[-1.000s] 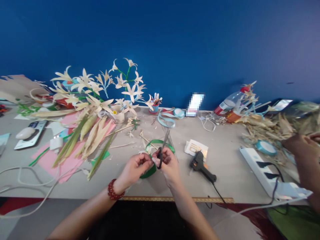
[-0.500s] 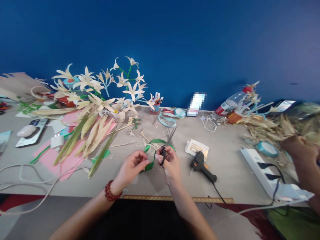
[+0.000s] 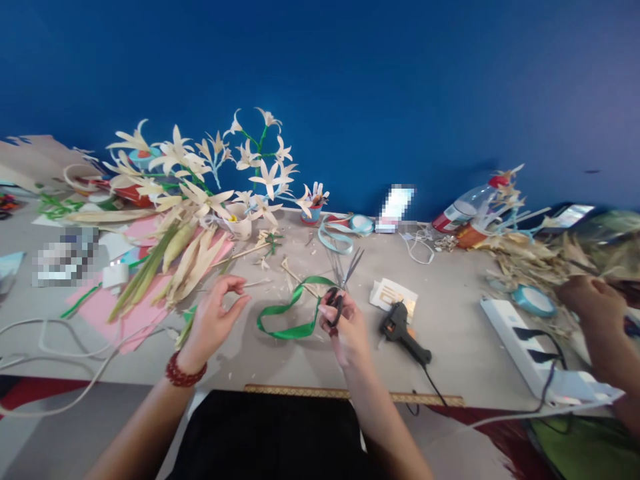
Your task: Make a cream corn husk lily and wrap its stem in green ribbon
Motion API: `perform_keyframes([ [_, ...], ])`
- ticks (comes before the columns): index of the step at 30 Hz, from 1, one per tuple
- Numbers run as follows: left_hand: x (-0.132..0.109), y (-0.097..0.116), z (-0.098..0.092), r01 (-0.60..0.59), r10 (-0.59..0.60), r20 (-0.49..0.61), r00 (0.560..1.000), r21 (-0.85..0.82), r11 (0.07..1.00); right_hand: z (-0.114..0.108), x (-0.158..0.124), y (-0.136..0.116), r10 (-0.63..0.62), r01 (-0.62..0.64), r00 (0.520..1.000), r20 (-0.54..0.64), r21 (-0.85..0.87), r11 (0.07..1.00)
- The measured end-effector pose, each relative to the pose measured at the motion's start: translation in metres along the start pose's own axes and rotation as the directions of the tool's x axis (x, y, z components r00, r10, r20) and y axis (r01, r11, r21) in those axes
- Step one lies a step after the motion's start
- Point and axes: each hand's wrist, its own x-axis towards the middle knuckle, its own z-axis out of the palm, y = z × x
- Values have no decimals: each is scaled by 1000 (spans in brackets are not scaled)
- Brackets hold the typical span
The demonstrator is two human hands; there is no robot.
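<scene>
My right hand [image 3: 345, 323] grips a pair of scissors [image 3: 343, 283] by the black handles, blades parted and pointing away from me. A loose green ribbon [image 3: 287, 319] lies curled on the grey table [image 3: 450, 333] just left of that hand, touching or nearly touching it. My left hand [image 3: 214, 317] hovers further left with fingers spread and loosely curled, holding nothing, beside green-tipped husk strips [image 3: 193, 267] on pink paper [image 3: 127, 317].
A black glue gun [image 3: 403, 327] lies right of my right hand. A white power strip [image 3: 530, 347] sits far right, where another person's hand [image 3: 590, 297] works among dried husks. Husk flowers [image 3: 200, 180] stand at back left. White cables [image 3: 60, 347] trail at left.
My left hand has let go of the green ribbon and moved left, opening. The ribbon has uncurled onto the table. The scissor blades have parted.
</scene>
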Motion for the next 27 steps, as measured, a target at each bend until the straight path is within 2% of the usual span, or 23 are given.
perform_keyframes([
  [2, 0, -1, -3, -10, 8, 55, 998, 23, 1000, 1, 0, -1, 13, -13, 1000, 7, 1, 1000],
  [4, -1, 2, -3, -18, 13, 158, 987, 33, 999, 3, 0, -1, 24, -24, 1000, 18, 3, 1000],
  [7, -3, 9, -4, -55, 30, 323, 946, 68, 996, 2, 0, -2, 41, -41, 998, 40, 0, 999],
  [9, -2, 13, -5, -131, 95, 375, 922, 72, 989, 0, 0, -2, 48, -47, 998, 49, -6, 999],
  [11, 0, 18, -5, -225, 187, 377, 907, 58, 973, -2, 0, -3, 41, -41, 998, 53, -16, 999],
  [13, 2, 24, -1, -256, 222, 358, 907, 50, 965, -4, 1, -2, 31, -30, 998, 50, -30, 999],
  [19, -9, 31, 25, -168, 177, 419, 890, -59, 984, -5, 2, -3, 28, -25, 998, 60, -53, 998],
  [23, -12, 35, 30, -54, 113, 491, 864, -132, 990, -5, 2, -4, 14, -7, 995, 100, -66, 998],
  [27, -9, 46, 33, -99, 187, 503, 844, -196, 975, -5, 4, -3, 6, 2, 993, 120, -62, 998],
])
